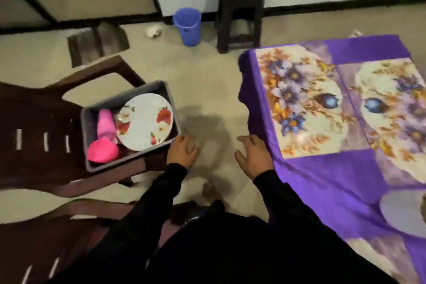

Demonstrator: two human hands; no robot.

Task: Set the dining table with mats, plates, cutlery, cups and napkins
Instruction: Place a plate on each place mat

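A grey tub (147, 89) sits on a dark brown chair (41, 122) at the left. In it lie a white flowered plate (145, 122) and pink cups (105, 138). My left hand (182, 151) hovers by the tub's near right corner, fingers loosely curled, holding nothing. My right hand (253, 157) hangs open over the floor, just beside the table's left edge. The table (306, 182) carries a purple cloth with floral mats (299, 104) laid side by side, a second mat (391, 104) to the right.
A dark plastic stool (241, 4) and a blue bin (187, 25) stand by the far wall. A second brown chair (46, 237) is at the bottom left. Bare floor lies between the chair and the table.
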